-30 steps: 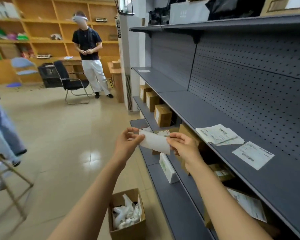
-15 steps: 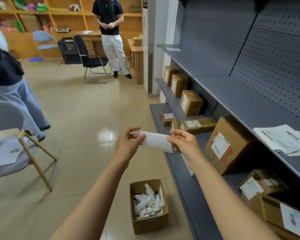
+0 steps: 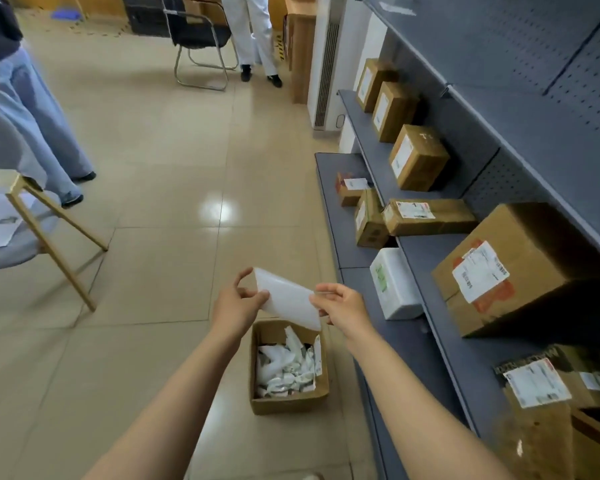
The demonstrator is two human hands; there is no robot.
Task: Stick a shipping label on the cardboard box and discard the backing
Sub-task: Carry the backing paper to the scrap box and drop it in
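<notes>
Above the scrap box [image 3: 289, 405], my left hand [image 3: 238, 305] and right hand [image 3: 343, 307] share one grip on the white label backing [image 3: 287, 297], each pinching an end with thumb and fingertips. The sheet hangs tilted, its lower corner just over the scrap box's open top. Crumpled white backings [image 3: 284, 370] fill that box. Right of it, labelled cardboard boxes [image 3: 499, 271] sit on the grey shelf [image 3: 430, 341].
</notes>
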